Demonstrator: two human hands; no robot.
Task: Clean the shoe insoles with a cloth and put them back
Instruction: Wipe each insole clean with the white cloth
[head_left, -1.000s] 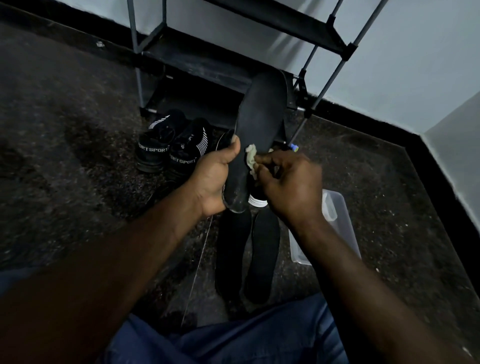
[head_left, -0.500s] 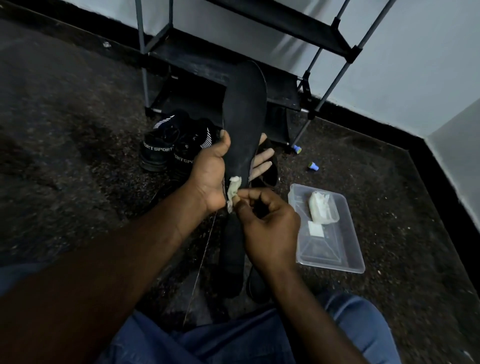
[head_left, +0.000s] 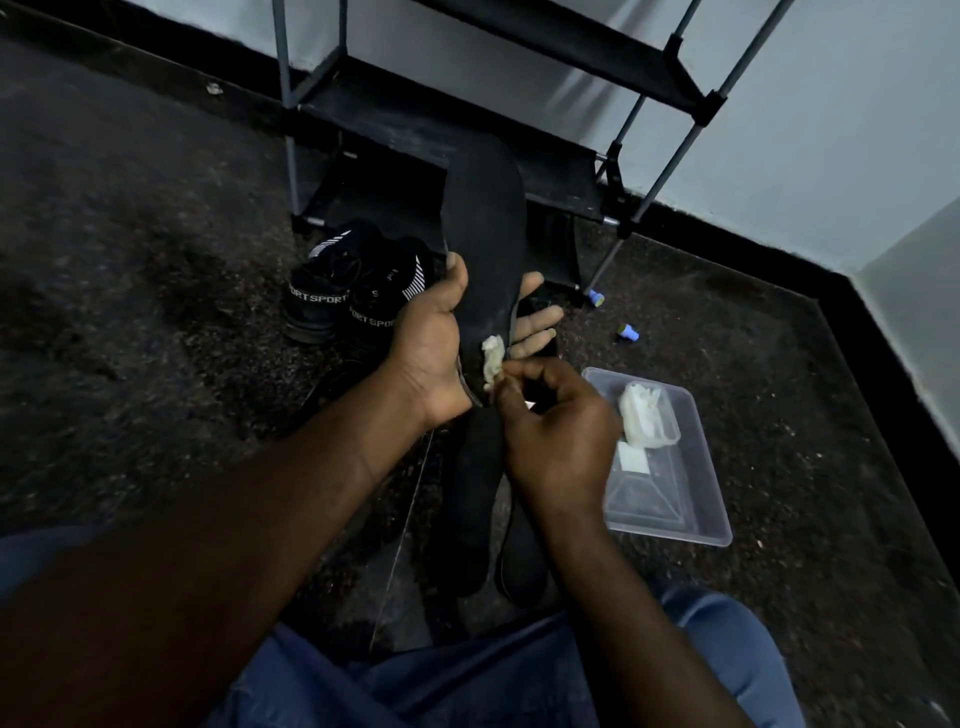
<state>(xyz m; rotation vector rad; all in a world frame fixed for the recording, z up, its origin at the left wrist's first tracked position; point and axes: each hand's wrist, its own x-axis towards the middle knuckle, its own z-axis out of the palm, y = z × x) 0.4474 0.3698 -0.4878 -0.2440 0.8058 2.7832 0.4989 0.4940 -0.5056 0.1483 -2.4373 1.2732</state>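
Simply cloth (head_left: 492, 358) against insole (head_left: 485, 234) (lower end)

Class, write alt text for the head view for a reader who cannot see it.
A person's left hand holds a black insole upright while the right hand pinches a whitish cloth against its lower end. Two more insoles lie on the floor below, with black shoes to the left, a clear tray to the right and a shoe rack behind.

Left hand (head_left: 431, 343): raised at centre, thumb over the front of the insole (head_left: 485, 234), fingers spread behind it, gripping.
Right hand (head_left: 561, 436): just below, knuckles up, fingertips pinching the cloth (head_left: 492, 358) against the insole.
Forearms: bare, converging from below.
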